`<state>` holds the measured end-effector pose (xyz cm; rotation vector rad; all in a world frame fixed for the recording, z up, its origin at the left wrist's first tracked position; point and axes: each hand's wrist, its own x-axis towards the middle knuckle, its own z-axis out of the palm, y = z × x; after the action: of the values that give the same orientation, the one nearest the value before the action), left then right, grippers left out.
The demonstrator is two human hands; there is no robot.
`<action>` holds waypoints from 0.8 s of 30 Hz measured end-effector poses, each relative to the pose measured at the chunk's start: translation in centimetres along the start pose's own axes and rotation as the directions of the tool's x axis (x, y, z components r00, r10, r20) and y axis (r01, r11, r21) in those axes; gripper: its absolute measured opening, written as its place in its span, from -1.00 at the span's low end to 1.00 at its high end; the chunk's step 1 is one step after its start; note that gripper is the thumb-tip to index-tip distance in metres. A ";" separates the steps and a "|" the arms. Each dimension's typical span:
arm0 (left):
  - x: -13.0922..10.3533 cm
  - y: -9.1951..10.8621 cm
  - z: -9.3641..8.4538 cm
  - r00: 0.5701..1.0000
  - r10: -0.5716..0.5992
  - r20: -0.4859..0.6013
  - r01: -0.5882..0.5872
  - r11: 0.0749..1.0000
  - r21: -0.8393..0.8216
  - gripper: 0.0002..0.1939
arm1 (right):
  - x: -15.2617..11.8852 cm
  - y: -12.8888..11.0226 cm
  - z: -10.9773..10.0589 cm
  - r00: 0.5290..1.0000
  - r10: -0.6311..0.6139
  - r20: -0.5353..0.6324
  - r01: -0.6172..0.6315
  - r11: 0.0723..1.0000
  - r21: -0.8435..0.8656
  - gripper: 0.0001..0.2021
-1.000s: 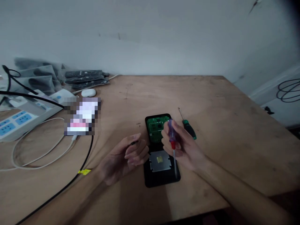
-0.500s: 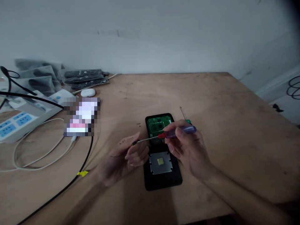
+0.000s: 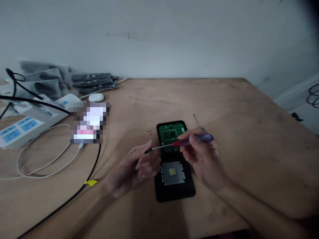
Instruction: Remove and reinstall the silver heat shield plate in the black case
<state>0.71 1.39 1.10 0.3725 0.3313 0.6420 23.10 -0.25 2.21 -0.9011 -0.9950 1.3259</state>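
My right hand (image 3: 203, 156) grips a screwdriver (image 3: 196, 140) with a purple see-through handle and a red collar, its shaft pointing left. At the shaft's end is a small dark piece (image 3: 147, 151), too small to name, against the curled fingers of my left hand (image 3: 138, 162). The left thumb lies just above it. Below and between the hands sits a black case half holding a green circuit board (image 3: 170, 132). In front of it lies a black cover (image 3: 174, 194) with a metal plate (image 3: 171, 179) and a yellowish square pad (image 3: 172, 171). My right hand hides part of the board.
A second screwdriver (image 3: 196, 120) with a green handle lies behind my right hand. Several tiny screws (image 3: 149, 132) rest left of the board. Further left are a phone (image 3: 91, 124), a white earbud case (image 3: 96, 97), cables, a power strip (image 3: 15, 134) and bagged items (image 3: 92, 81).
The view has shifted slightly, so things appear a little further right. Both hands and the screwdriver have edged slightly right relative to the case; their grips look the same.
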 end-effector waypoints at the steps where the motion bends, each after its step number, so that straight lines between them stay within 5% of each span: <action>1: 0.0 0.0 0.0 1.000 -0.003 0.000 0.003 1.000 0.005 -0.46 | 0.1 0.0 0.0 1.000 -0.006 -0.004 0.006 1.000 -0.009 -0.83; 24: 0.2 0.1 0.8 0.998 0.043 -0.046 -0.042 0.999 0.014 -0.52 | -0.2 0.0 0.4 0.996 -0.084 0.006 0.085 0.993 -0.087 -0.82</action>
<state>1.14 1.40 1.84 0.3788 0.3727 0.6908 22.77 -0.44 2.34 -0.9129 -1.0884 1.2207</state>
